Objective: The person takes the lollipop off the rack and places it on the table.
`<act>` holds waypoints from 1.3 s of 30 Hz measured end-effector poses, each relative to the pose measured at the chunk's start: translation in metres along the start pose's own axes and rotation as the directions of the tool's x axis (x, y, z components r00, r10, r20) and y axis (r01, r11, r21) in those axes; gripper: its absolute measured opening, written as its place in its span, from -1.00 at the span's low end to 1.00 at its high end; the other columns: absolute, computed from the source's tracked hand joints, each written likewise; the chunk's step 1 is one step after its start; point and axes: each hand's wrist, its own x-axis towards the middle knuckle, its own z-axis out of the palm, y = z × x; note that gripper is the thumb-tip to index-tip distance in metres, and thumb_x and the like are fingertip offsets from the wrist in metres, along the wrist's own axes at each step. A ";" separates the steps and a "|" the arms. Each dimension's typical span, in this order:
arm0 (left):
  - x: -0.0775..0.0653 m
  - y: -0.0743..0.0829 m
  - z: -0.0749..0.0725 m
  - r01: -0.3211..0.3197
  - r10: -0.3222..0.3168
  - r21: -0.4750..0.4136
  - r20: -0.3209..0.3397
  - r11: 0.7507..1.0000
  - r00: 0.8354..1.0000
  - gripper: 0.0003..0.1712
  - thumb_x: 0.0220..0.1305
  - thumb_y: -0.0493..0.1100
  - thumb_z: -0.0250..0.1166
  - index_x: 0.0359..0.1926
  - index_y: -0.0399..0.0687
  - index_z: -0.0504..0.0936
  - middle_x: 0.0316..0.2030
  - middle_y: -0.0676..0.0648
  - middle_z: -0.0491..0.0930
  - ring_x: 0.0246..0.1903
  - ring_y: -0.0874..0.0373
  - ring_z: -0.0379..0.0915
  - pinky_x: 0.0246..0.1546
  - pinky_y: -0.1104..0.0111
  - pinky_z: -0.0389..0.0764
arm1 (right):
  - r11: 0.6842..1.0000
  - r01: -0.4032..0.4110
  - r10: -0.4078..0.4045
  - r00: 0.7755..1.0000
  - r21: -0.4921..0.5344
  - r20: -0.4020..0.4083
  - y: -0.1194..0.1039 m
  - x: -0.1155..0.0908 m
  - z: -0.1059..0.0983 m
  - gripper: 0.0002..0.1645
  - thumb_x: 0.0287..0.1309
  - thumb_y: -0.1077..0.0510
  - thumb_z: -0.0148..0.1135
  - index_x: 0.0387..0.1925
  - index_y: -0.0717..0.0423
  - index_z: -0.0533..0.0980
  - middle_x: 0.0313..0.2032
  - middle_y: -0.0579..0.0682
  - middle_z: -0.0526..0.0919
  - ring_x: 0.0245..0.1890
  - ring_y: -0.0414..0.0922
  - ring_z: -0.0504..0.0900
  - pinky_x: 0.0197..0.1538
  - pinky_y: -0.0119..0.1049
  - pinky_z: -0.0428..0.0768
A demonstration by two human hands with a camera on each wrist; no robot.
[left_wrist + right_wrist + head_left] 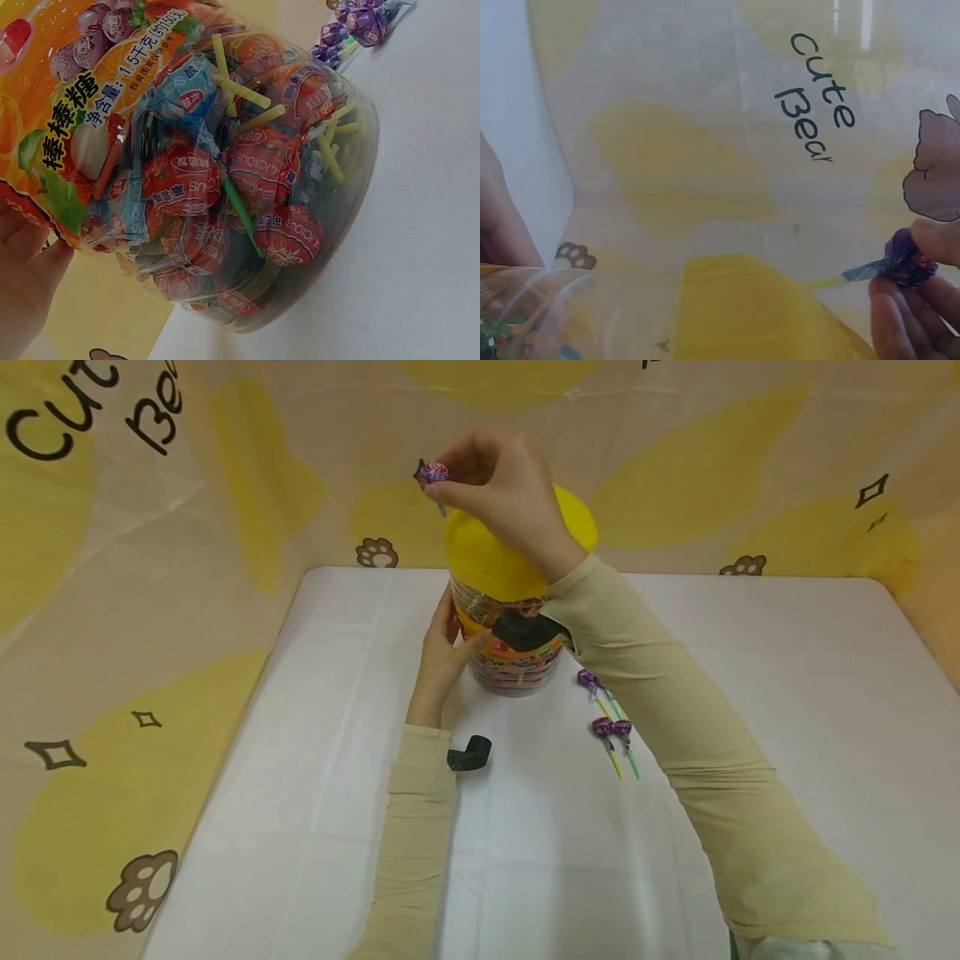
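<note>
A purple-wrapped lollipop (433, 474) is pinched by its wrapped head between the thumb and fingers of my right hand (506, 485). Its stick points down beside the yellow top (495, 556) of a clear plastic jar (513, 681). In the right wrist view the pinched lollipop (909, 259) shows a yellow stick. My left hand (441, 664) grips the jar's left side, thumb across the front. Through the jar wall, the left wrist view shows red-wrapped lollipops (262, 165), a blue-wrapped one (184, 91) and an orange printed label (75, 97).
Several purple-wrapped lollipops (611, 727) with yellow and green sticks lie on the white tabletop (525, 835), right of the jar. A black wrist device (470, 754) sits by the left sleeve. A patterned cloth wall (675, 468) stands behind the table.
</note>
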 end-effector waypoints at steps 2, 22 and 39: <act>0.000 0.000 0.000 0.003 -0.003 -0.006 0.001 1.000 1.000 -0.01 0.20 -0.14 0.33 0.49 0.01 -0.09 0.44 -0.02 0.00 0.40 0.17 -0.06 0.38 0.31 0.05 | 0.999 0.010 -0.009 1.000 0.049 -0.022 0.001 0.000 -0.001 -0.70 0.06 0.27 0.36 -0.17 0.34 0.57 -0.19 0.11 0.66 -0.26 -0.12 0.64 -0.07 -0.42 0.59; 0.002 -0.002 0.003 -0.028 0.028 -0.015 -0.012 0.999 1.000 0.42 -0.38 0.53 0.31 0.48 0.04 -0.04 0.44 0.01 0.01 0.39 0.22 -0.06 0.37 0.37 0.06 | 0.881 0.012 0.049 0.992 0.474 -0.116 0.002 -0.064 -0.069 -0.79 0.00 0.46 0.29 -0.26 0.30 0.61 -0.23 0.14 0.64 -0.19 0.02 0.58 0.02 -0.29 0.56; 0.000 -0.001 0.003 -0.052 0.051 -0.051 -0.011 0.997 0.999 0.43 -0.39 0.52 0.33 0.47 -0.02 -0.02 0.43 -0.03 0.04 0.40 0.19 -0.07 0.38 0.35 0.03 | 0.807 -0.100 0.201 0.973 0.582 -0.111 0.061 -0.152 -0.110 -0.77 0.07 0.52 0.20 -0.17 0.51 0.54 -0.27 0.15 0.63 -0.32 -0.04 0.60 -0.08 -0.34 0.62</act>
